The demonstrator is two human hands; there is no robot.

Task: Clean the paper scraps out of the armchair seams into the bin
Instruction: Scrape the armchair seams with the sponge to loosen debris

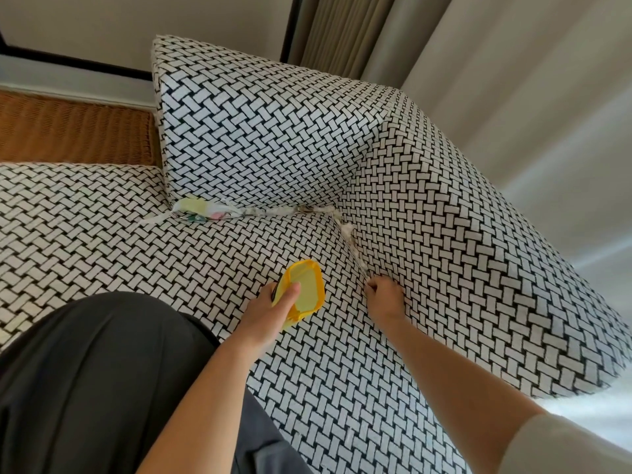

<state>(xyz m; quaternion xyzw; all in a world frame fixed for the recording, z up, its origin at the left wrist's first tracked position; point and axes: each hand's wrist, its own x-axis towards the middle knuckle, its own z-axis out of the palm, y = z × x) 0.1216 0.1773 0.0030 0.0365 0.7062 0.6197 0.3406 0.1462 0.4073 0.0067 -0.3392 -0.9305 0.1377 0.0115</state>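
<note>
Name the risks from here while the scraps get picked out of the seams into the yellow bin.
1. The right hand pinches the side-seam scraps beside, not over, the yellow bin; pieces may drop onto the seat cushion.
2. The left hand holds the bin tilted, so scraps dropped in could slide out.
3. The back-seam scraps look wedged; tugging may tear them and leave bits behind.
</note>
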